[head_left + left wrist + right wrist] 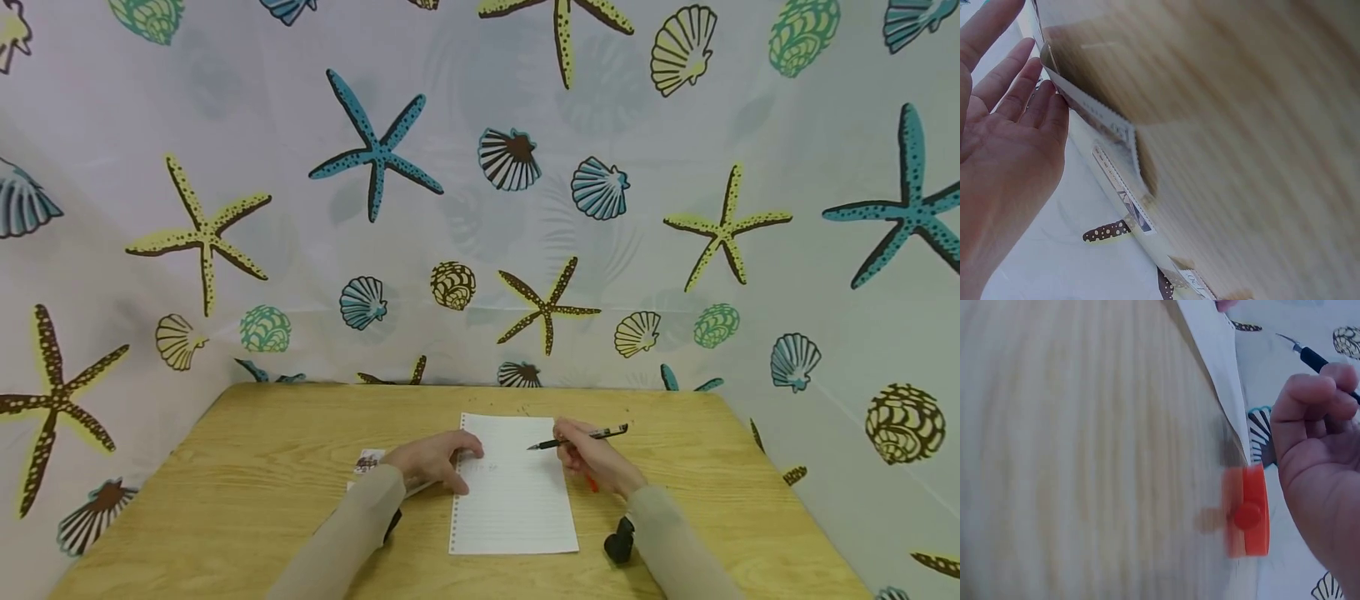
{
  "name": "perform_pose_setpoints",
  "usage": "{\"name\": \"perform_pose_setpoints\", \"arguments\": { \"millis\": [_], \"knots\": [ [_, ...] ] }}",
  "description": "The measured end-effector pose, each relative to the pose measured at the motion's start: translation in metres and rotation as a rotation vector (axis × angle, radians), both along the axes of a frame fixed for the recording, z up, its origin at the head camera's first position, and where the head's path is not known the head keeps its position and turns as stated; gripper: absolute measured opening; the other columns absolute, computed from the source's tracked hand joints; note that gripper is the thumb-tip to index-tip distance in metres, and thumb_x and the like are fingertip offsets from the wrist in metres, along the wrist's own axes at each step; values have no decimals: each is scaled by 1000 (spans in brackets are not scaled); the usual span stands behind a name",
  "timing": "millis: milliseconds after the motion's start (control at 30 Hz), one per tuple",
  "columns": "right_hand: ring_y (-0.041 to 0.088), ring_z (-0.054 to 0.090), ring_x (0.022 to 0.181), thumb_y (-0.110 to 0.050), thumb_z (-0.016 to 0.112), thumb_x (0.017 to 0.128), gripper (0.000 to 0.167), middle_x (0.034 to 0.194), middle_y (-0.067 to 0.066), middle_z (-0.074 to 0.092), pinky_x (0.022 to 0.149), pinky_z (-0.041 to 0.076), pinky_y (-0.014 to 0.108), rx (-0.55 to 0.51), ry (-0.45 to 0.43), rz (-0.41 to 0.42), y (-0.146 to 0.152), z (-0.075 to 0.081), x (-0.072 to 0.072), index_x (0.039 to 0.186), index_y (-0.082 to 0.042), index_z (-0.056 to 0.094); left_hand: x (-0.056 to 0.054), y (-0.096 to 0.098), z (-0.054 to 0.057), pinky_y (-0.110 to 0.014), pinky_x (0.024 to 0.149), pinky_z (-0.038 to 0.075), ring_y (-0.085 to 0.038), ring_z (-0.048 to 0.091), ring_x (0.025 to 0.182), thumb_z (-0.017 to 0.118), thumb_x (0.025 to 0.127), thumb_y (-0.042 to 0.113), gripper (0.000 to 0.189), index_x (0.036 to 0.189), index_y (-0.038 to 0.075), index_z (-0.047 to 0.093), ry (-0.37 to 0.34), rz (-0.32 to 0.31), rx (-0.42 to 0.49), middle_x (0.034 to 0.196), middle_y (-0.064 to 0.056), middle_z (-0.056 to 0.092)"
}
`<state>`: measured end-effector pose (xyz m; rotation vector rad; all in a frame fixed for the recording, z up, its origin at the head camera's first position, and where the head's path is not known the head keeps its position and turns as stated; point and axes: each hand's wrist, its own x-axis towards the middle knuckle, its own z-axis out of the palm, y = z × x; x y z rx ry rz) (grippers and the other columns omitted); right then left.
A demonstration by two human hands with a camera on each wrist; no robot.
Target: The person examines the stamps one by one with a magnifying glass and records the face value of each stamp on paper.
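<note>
So from where I'm standing, this person's at a wooden table [277, 450] with a lined sheet [517, 512] flat in front of them, and it looks like the writing step to me. There are a few faint marks on the left part of it, too small for me to read, and the rest of the lines look blank.

Right hand [602, 461] has a black pen [547, 445] pinched in curled fingers, nib aimed left over the far half of the sheet. From the right wrist view the nib's up off the paper, so I'd say the next move calls for lowering it onto a line.

Left hand [429, 459] is loosely spread, not gripping anything, fingertips over the sheet's left edge. Can't tell how hard it's pressing, but I'd want it steadying the page.

Also around: perforated printed slips [370, 460] left of the sheet, one curled up by the left fingertips, and an orange-red thing [1254, 512] just right of the sheet.
</note>
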<state>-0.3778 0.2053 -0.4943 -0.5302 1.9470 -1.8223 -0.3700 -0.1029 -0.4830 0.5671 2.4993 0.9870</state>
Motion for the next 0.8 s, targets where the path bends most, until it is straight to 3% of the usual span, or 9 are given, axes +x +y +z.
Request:
{"name": "perform_pose_setpoints", "arguments": {
  "millis": [133, 200, 333, 433, 633, 800],
  "knots": [
    [10, 53, 59, -23, 28, 108, 39, 69, 0, 58, 60, 49, 26, -41, -49, 52, -10, 2, 0, 137, 0, 40, -1, 2, 1, -52, 116, 28, -29, 40, 137, 85, 74, 8, 53, 121, 18, 64, -2, 7, -12, 144, -5, 49],
    [13, 62, 68, -21, 26, 107, 45, 78, 3, 65, 67, 56, 29, -48, -76, 94, -14, 2, 0, 142, 6, 34, -1, 3, 1, -52, 116, 28, -29, 41, 136, 86, 73, 9, 53, 121, 18, 64, -8, 13, -13, 143, -5, 49],
    [17, 70, 84, -27, 26, 107, 51, 96, 10, 72, 78, 59, 34, -14, -107, 144, -21, 2, -1, 137, 13, 39, -1, 3, 1, -53, 116, 27, -29, 40, 137, 86, 73, 8, 53, 120, 17, 64, -22, 24, -8, 143, -6, 50],
    [19, 71, 89, -29, 29, 108, 51, 102, 13, 73, 78, 58, 34, 17, -94, 125, -26, 1, -1, 132, 12, 46, 0, 3, 1, -53, 117, 26, -30, 39, 139, 86, 72, 6, 53, 119, 16, 64, -27, 24, 7, 144, -7, 49],
    [12, 62, 71, -26, 48, 104, 37, 81, 2, 70, 60, 44, 24, 149, 10, 41, -38, -1, -2, 116, 7, 57, -1, 2, -2, -53, 116, 27, -29, 39, 138, 86, 72, 8, 51, 118, 18, 65, -21, 15, -11, 144, -6, 49],
    [12, 58, 65, -22, 57, 99, 25, 74, 2, 68, 59, 42, 25, 211, 56, 0, -43, -2, -3, 108, 1, 58, -2, 1, -1, -52, 116, 27, -28, 40, 136, 86, 73, 9, 51, 117, 19, 64, -16, 23, -20, 143, -5, 49]
  ]
}}
